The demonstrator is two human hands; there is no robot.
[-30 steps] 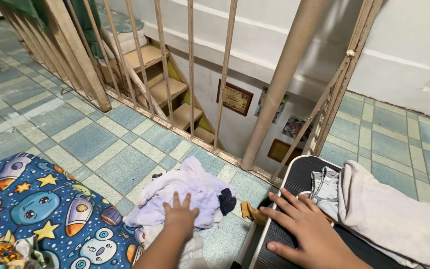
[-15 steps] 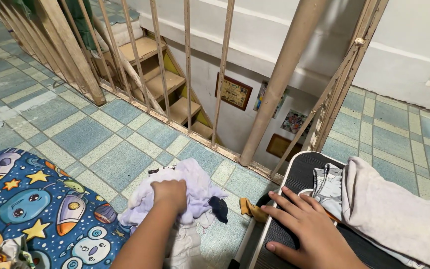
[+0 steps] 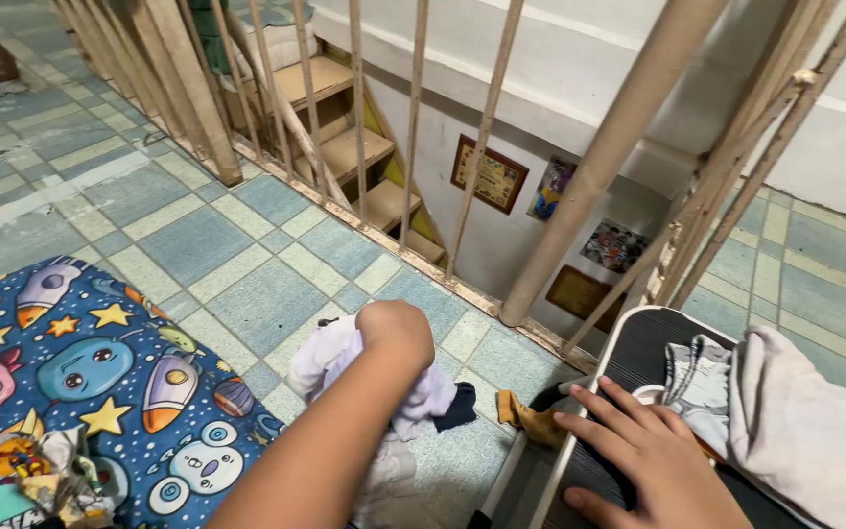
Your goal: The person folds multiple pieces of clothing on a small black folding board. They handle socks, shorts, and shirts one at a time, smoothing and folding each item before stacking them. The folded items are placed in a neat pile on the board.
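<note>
Fingers (image 3: 399, 328) clutch lilac cloth (image 3: 330, 358) beside railing (image 3: 482, 157).

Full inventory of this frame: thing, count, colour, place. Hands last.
lavender garment: 1, pale purple, bunched on the floor, gripped by the left hand
dark cloth piece: 1, navy, beside the garment
mustard cloth: 1, yellow-brown, on the floor by the board
dark board: 1, black with white rim, lower right
grey garment: 1, on the board
beige towel: 1, on the board, right edge
printed mat: 1, blue with rockets and stars, lower left
railing: cream bars over the stairwell
wooden stairs: behind the bars
tiled floor: blue and cream
left hand: closed on the garment
right hand: flat on the board
</note>
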